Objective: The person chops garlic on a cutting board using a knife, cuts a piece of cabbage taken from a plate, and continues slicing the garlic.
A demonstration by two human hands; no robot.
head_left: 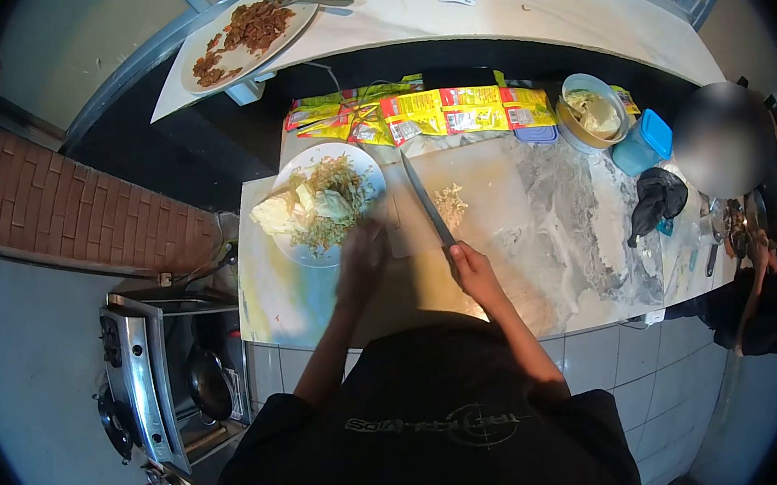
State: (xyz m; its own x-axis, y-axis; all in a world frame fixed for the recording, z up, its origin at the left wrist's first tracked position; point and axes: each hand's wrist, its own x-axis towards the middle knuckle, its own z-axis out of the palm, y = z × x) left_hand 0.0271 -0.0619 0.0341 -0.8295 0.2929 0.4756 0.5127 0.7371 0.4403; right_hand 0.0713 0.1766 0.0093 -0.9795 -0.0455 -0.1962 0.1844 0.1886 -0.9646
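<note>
My right hand [472, 270] is closed round the handle of a long knife [425, 199], its blade pointing away from me over a pale cutting board [493, 173]. Just right of the blade lies a small heap of chopped pieces [450, 207] on the board. My left hand [363, 249] is blurred by motion beside the near right rim of a white plate [295, 248]; its fingers cannot be made out. Shredded vegetable [338, 178] and larger pale cabbage-like chunks [282, 213] lie on that plate.
Yellow and red sachets [469, 111] line the counter's back. At right stand a bowl [592, 118], a blue-lidded container [643, 144] and a black bag [657, 200]. A plate of brown food [246, 38] with a fork is on the shelf. Another person works far right.
</note>
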